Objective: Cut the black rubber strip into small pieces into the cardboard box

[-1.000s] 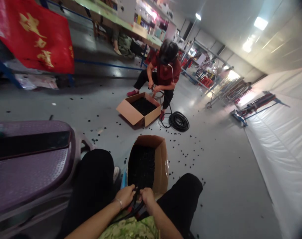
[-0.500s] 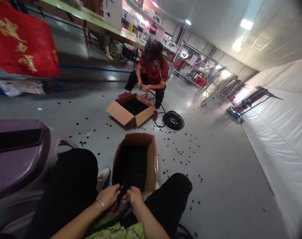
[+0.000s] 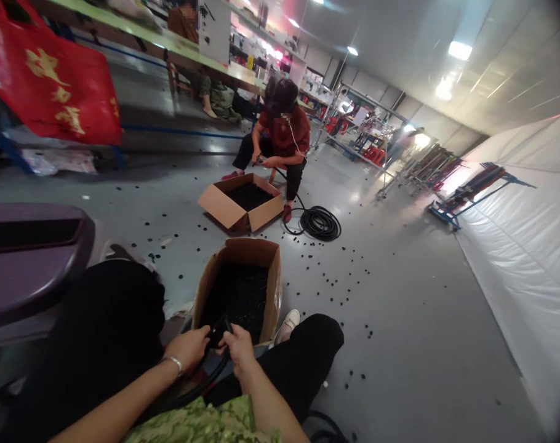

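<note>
A black hose (image 3: 214, 374) runs from my lap up to my right hand (image 3: 238, 346), whose fingers are closed around its end. My left hand (image 3: 193, 349), with a bracelet at the wrist, is closed beside it on a dark thing that I cannot make out. Between the two hands, dark shapes blend together, so the contact there is unclear. Both hands are over the near edge of a cardboard box (image 3: 274, 277) between my legs. Many small black pieces (image 3: 250, 295) lie inside that box.
Facing me, a seated person (image 3: 284, 132) works over another open cardboard box (image 3: 224, 208). A coiled black hose (image 3: 320, 223) lies on the floor among scattered black pieces. To my left are a purple plastic stool (image 3: 31, 264) and a hanging red bag (image 3: 77, 92). A wheeled rack (image 3: 469, 194) stands right.
My view has shifted slightly, and the box and both hands appear further left and a little higher. Both hands stay close together and closed.
</note>
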Demonstrator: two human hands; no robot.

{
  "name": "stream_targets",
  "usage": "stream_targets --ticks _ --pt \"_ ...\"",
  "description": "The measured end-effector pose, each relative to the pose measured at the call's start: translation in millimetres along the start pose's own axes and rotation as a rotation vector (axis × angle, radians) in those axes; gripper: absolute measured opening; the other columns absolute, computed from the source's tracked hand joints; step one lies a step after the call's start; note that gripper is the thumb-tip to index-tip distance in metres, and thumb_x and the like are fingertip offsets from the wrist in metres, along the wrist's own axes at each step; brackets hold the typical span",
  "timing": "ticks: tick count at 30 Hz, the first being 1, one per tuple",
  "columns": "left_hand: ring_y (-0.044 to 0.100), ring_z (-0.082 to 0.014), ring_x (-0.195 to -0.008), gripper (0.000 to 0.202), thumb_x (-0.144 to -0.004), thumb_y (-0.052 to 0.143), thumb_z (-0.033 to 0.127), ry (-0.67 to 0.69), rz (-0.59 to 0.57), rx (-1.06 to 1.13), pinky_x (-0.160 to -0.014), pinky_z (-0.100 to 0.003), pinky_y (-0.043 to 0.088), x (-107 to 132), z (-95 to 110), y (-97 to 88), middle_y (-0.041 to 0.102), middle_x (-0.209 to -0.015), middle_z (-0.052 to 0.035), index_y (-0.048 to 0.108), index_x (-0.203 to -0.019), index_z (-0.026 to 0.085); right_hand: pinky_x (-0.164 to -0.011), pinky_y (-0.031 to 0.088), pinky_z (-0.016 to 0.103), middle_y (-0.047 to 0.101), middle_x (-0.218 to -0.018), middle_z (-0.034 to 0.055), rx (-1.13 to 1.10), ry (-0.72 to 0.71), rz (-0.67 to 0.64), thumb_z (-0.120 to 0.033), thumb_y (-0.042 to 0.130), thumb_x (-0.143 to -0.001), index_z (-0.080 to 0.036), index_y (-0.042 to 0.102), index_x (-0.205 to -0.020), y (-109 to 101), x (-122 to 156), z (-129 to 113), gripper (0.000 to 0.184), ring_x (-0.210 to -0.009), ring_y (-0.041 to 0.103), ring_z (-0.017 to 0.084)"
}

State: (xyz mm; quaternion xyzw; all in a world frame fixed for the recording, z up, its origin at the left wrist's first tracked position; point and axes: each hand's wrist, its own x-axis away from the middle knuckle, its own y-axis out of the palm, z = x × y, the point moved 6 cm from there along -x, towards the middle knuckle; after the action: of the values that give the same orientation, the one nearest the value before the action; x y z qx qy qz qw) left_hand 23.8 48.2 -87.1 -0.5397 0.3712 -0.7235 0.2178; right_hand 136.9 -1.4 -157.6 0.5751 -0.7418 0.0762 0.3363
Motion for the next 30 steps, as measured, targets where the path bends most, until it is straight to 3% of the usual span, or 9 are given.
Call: stream_targets --ticks 4,8,13,16,20,26,30 --pt "0.069 -0.0264 -0.101 0.027 -0.096 0.033 0.023 -0.028 0.037 -0.012 -0.079 -0.035 0.049 7 3 -0.4 0.072 -0.11 -0.0136 0.058 -0.106 0.018 -0.038 0.034 0.017 0.056 -0.049 -0.0062 -0.003 0.042 0.03 -0.026 0.062 -0.081 -0.016 0.058 -0.081 7 -5 -2 0.011 -0.034 0.045 0.007" --pt "0.07 -0.0258 -0.099 0.026 -0.096 0.033 0.022 -0.043 0.055 0.009 -0.078 -0.035 0.049 11 6 -2.2 0.073 -0.108 -0.0128 0.058 -0.106 0.019 -0.038 0.035 0.018 0.057 -0.051 -0.0054 -0.093 0.078 0.021 -0.024 0.058 -0.083 -0.016 0.057 -0.087 10 -11 -6 0.009 -0.034 0.046 0.008" --pt "0.07 -0.0261 -0.098 0.026 -0.096 0.035 0.023 -0.045 0.07 0.063 -0.078 -0.035 0.05 9 5 -1.6 0.073 -0.105 -0.013 0.059 -0.105 0.019 -0.04 0.036 0.019 0.059 -0.055 -0.0043 -0.165 0.029 0.023 -0.032 0.064 -0.079 -0.014 0.06 -0.106 1 -20 -8 0.033 -0.038 0.049 0.009" --pt "0.07 -0.0256 -0.096 0.026 -0.096 0.036 0.024 -0.049 0.066 0.098 -0.077 -0.034 0.05 8 5 0.1 0.074 -0.103 -0.0126 0.059 -0.105 0.02 -0.042 0.037 0.019 0.056 -0.055 -0.0053 -0.162 0.006 0.037 -0.04 0.071 -0.072 -0.013 0.062 -0.106 -9 -21 -5 0.045 -0.04 0.049 0.009" --pt "0.07 -0.0262 -0.096 0.026 -0.096 0.038 0.027 -0.061 0.069 0.128 -0.076 -0.034 0.05 15 10 -5.9 0.073 -0.105 -0.0141 0.06 -0.105 0.019 -0.044 0.037 0.02 0.054 -0.054 -0.0073 -0.148 0.033 0.041 -0.044 0.075 -0.065 -0.015 0.06 -0.1 -21 -4 -7 0.048 -0.041 0.046 0.008" --pt "0.067 -0.0233 -0.098 0.026 -0.095 0.041 0.026 -0.048 0.041 0.183 -0.08 -0.031 0.049 24 20 -20.0 0.07 -0.107 -0.0133 0.062 -0.107 0.017 -0.044 0.036 0.02 0.047 -0.054 -0.0084 -0.201 0.108 0.04 -0.046 0.072 -0.07 -0.015 0.06 -0.095 -35 26 -22 0.042 -0.043 0.042 0.007" --pt "0.067 -0.0229 -0.095 0.026 -0.095 0.042 0.027 -0.01 0.042 0.173 -0.078 -0.03 0.05 29 28 -24.4 0.068 -0.106 -0.0134 0.063 -0.106 0.015 -0.05 0.042 0.02 0.053 -0.064 -0.0056 -0.217 0.08 -0.021 -0.042 0.075 -0.072 -0.017 0.063 -0.102 -37 42 -34 0.041 -0.053 0.048 0.007"
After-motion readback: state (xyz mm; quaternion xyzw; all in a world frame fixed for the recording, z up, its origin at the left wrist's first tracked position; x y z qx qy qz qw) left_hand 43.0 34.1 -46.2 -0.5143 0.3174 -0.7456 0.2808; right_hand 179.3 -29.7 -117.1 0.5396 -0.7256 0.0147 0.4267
